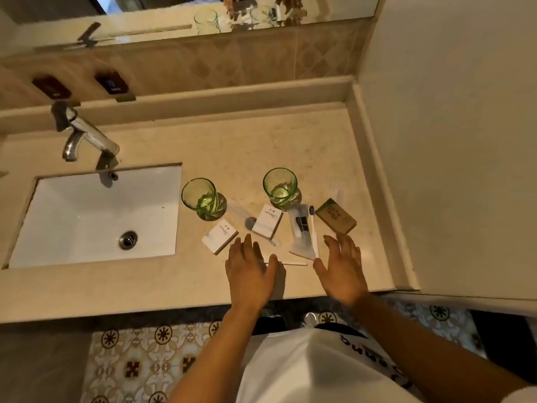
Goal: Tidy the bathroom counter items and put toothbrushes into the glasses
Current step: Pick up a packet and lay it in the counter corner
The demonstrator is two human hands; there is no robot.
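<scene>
My left hand (250, 269) and right hand (340, 269) flat, fingers loose, holding nothing. Toothbrush (312, 228) at 12 o'clock from right hand, light, thin; pinch handle. Glasses (199, 196) (279, 183) breakable.

Bathroom, sink (87, 216), tap (84, 135), mirror (174, 16), tiled wall (261, 59)

A white sink (72, 216) sits below a chrome tap (84, 138), with patterned floor tiles (139, 365) beneath the counter edge
</scene>
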